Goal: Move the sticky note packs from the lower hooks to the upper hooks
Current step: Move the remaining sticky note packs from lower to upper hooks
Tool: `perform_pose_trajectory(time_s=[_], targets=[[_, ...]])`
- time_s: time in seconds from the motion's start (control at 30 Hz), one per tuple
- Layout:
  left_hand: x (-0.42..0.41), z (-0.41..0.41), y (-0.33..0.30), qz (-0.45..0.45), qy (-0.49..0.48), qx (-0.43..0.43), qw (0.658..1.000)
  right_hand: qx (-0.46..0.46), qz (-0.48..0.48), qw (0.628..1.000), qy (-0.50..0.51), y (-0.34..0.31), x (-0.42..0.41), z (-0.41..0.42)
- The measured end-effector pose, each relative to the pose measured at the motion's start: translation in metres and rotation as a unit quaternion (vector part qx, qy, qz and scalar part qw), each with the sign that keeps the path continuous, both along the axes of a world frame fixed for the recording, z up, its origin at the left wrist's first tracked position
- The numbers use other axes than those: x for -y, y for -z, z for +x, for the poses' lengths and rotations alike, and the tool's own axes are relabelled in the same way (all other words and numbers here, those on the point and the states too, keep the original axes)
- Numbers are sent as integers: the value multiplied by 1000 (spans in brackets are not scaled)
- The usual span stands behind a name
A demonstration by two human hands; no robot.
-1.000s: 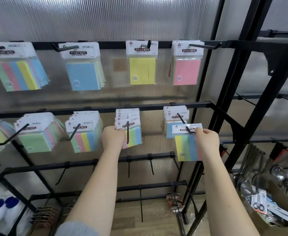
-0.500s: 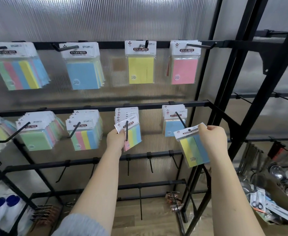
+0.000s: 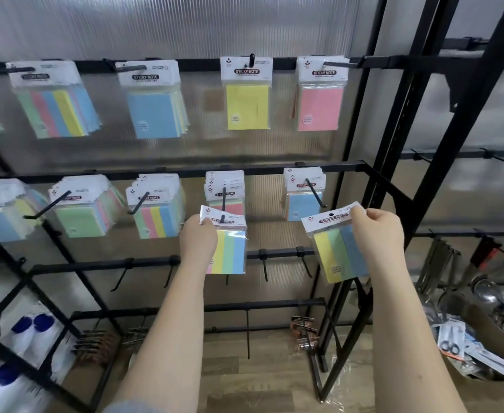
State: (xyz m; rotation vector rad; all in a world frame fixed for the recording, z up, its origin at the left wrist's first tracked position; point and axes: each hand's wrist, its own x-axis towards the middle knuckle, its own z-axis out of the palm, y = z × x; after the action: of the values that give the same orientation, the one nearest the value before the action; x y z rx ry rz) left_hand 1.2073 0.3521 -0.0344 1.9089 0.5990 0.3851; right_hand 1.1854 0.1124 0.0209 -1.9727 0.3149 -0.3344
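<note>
The striped pack (image 3: 338, 248) in the right hand (image 3: 377, 231) is a clear sleeve with a white "STICKY NOTE" header card over yellow, green and blue strips; it hangs free of every hook, just right of the lower row's rightmost hook (image 3: 314, 192), its long axis roughly vertical but tilted, header up and leaning right. The right hand pinches the header's upper right corner between thumb and curled fingers. A second striped pack (image 3: 230, 248), pink, yellow, green and blue, sits at the tip of the neighbouring lower hook (image 3: 223, 204), upright with header on top, and the left hand (image 3: 198, 239) pinches its header's left edge. The upper rail (image 3: 200, 64) shows 4 full bunches: striped, blue, yellow, pink, plus a sliver at the left edge. The lower rail (image 3: 170, 174) carries 5 bunches. 2 bare forearms reach up from below
</note>
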Motion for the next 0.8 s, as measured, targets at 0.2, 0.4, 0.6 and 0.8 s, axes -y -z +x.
perform_pose_trajectory(time_s=[0.2,0.4,0.6,0.8], targets=[[3,-22,-11,34,6,-10,999,8,18,1000,-24,0,0,-10],[-16,-28,-18,63,-25,-4,998,17,46,998,-33,0,-11,-8],[-44,-35,-31,56,-62,33,996,20,85,995,-52,-1,-32,-1],[-86,-46,-44,56,-82,55,993,40,92,993,-65,-4,-72,3]])
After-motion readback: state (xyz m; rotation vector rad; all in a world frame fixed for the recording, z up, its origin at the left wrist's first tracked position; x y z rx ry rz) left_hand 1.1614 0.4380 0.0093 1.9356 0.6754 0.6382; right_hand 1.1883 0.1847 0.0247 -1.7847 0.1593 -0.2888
